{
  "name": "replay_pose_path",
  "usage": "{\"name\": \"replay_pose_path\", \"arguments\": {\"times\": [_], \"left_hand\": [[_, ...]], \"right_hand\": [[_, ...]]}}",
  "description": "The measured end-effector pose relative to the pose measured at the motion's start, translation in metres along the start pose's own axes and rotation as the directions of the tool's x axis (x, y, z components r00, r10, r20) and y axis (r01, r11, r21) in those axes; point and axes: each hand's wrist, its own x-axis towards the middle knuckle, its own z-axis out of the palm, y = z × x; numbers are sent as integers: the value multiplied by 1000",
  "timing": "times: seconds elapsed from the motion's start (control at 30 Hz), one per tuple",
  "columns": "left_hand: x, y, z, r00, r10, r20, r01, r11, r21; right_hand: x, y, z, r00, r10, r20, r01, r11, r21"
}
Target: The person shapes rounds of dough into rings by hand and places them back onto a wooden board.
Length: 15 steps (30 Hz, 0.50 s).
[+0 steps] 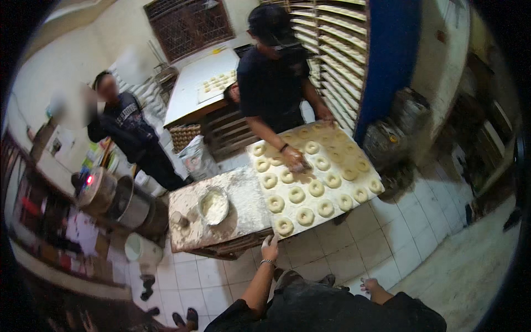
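A white floured board (297,216) carries rows of ring-shaped dough pieces (305,216) and sticks out past the work table (243,188). My left hand (270,248) is at the board's near left corner, fingers apart; whether it touches the edge I cannot tell. Low at my side, away from the table, my right hand (371,286) hangs with its fingers loosely apart and holds nothing visible. Across the board a co-worker's hand (296,160) reaches among the dough rings.
On the floured table stand a metal bowl of flour (214,206) and a small cup-like container (178,219). A tall rack of trays (337,61) rises behind the co-worker. Another person (127,127) stands at the left, near a mixer (130,202) and a white bucket (142,249).
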Motion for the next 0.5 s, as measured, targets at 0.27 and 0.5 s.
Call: {"name": "replay_pose_path", "arguments": {"times": [0.27, 0.5], "left_hand": [[10, 5, 23, 992, 74, -105, -73, 997, 8], [28, -6, 16, 982, 1, -188, 15, 996, 85]], "right_hand": [[-8, -113, -53, 978, -205, 45, 210, 958, -194], [32, -217, -72, 630, -673, -388, 654, 729, -203]]}}
